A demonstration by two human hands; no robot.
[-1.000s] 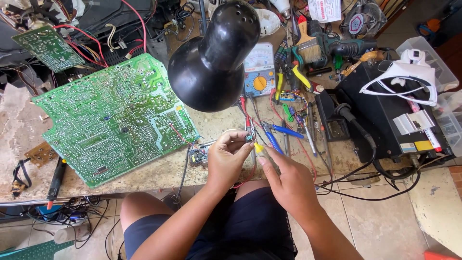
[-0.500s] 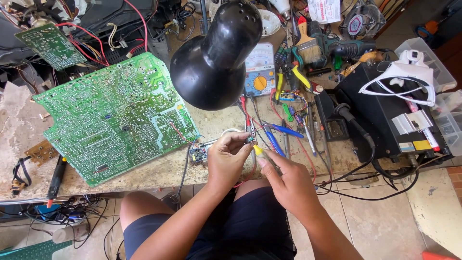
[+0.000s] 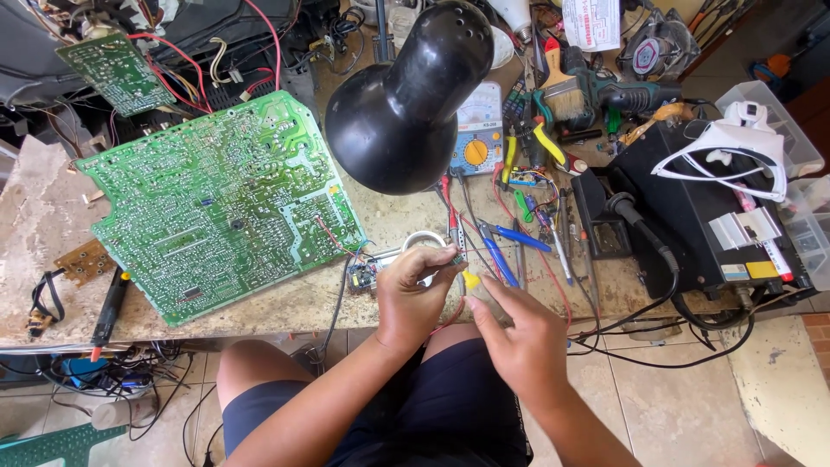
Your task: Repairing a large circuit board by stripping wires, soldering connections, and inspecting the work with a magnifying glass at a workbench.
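My left hand pinches something too small to make out. The black lamp, upper middle of the frame, hides the bench behind it. The small green board at upper left is partly cut off by the top edge.

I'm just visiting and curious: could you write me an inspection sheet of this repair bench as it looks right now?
Surface: speckled stone-like benchtop, crowded.
Job's things: left hand pinches a tiny part at a small circuit module; right hand holds a yellow-handled tool.
Clutter: large green circuit board, black dome desk lamp, yellow-dial multimeter, paintbrush, blue-handled tools.
Grippers: both hands closed on small items.
Cables: red wires behind the board; black cables over the front edge.
Surroundings: tiled floor, black box unit at right.
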